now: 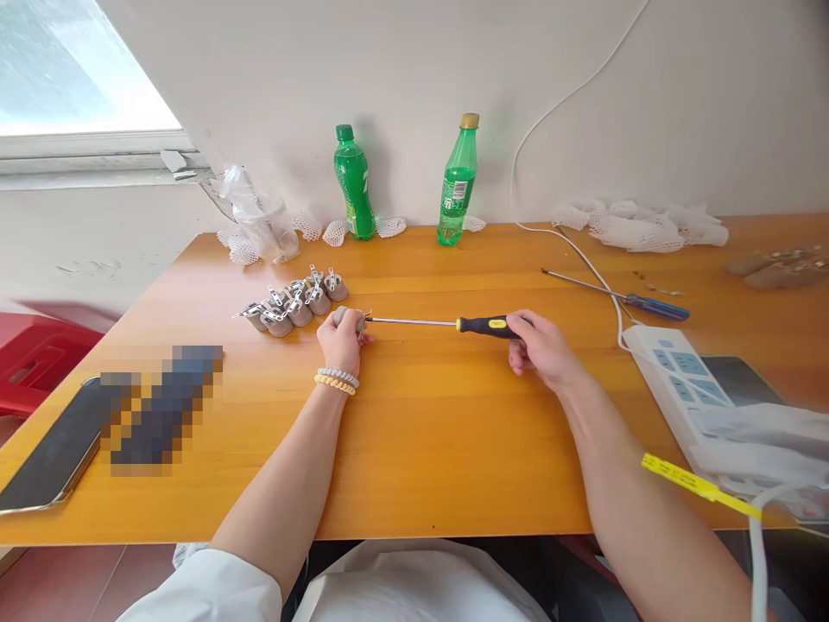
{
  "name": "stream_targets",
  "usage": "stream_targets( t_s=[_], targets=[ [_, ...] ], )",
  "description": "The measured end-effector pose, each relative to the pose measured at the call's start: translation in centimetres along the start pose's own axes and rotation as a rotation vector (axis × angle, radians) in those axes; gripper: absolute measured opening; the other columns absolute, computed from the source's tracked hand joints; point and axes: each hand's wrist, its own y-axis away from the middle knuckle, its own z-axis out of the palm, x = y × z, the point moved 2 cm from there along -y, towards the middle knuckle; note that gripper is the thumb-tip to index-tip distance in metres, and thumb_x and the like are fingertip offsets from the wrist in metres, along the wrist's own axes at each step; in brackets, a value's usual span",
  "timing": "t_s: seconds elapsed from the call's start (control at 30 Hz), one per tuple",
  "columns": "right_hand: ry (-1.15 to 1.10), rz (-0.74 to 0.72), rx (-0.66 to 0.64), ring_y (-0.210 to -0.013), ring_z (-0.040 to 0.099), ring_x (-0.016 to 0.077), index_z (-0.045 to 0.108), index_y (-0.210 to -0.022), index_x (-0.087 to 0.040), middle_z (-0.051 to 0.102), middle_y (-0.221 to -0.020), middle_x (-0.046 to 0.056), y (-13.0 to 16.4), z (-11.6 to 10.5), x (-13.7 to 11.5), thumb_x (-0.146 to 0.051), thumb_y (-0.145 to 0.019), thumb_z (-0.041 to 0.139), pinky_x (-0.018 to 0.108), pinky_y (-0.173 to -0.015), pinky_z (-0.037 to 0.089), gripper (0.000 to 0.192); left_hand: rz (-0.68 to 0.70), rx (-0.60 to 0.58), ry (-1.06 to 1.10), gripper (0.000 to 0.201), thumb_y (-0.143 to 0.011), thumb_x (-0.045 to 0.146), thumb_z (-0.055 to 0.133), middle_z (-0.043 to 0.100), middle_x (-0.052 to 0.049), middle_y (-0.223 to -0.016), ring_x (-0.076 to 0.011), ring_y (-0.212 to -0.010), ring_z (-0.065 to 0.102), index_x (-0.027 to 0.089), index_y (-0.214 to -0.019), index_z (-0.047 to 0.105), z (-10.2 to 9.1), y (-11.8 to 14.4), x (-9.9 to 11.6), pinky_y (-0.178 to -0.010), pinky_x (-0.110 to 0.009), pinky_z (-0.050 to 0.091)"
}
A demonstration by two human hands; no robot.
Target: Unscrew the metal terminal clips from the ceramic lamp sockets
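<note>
My left hand [340, 347] is closed around a small grey-brown cylindrical piece with metal parts [361, 325], mostly hidden by the fingers. In my right hand [542, 347] is the end of a black and yellow screwdriver [480, 326], held level. Its shaft points left, and the tip meets the metal end of the piece, though whether it sits in a screw is too small to tell. Just left of and beyond my left hand stands a cluster of several similar grey-brown cylindrical pieces [299, 309] with silver metal tabs on top.
Two green bottles, one green-capped [353, 186] and one gold-capped [457, 186], stand by the wall. A blue-handled screwdriver [657, 307] and white power strip [670, 380] lie right. More grey-brown pieces [781, 269] sit far right. White foam nets [638, 229] line the back; a phone [55, 449] lies left.
</note>
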Motion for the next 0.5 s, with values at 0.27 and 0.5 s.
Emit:
stream_targets(
  t_s=[0.27, 0.5],
  targets=[
    [-0.145, 0.014, -0.059, -0.041, 0.05, 0.0133, 0.053, -0.084, -0.019, 0.056, -0.051, 0.002, -0.06, 0.4, -0.04, -0.047, -0.082, 0.05, 0.023, -0.038, 0.03, 0.028, -0.015, 0.029, 0.016, 0.028, -0.058, 0.025, 0.067, 0.04, 0.006, -0.056, -0.0082, -0.05, 0.044, 0.019, -0.056, 0.039, -0.01, -0.17, -0.08, -0.04, -0.022, 0.045],
    [-0.289, -0.042, -0.176, -0.034, 0.032, 0.0074, 0.044, -0.097, -0.026, 0.045, -0.044, -0.009, 0.32, 0.39, -0.27, -0.035, -0.082, 0.059, 0.02, -0.038, 0.024, 0.023, 0.001, 0.017, -0.001, 0.03, -0.059, 0.025, 0.067, 0.04, 0.006, -0.057, -0.0089, -0.052, 0.044, 0.02, -0.057, 0.038, -0.08, -0.2, -0.17, -0.04, -0.022, 0.046]
  ],
)
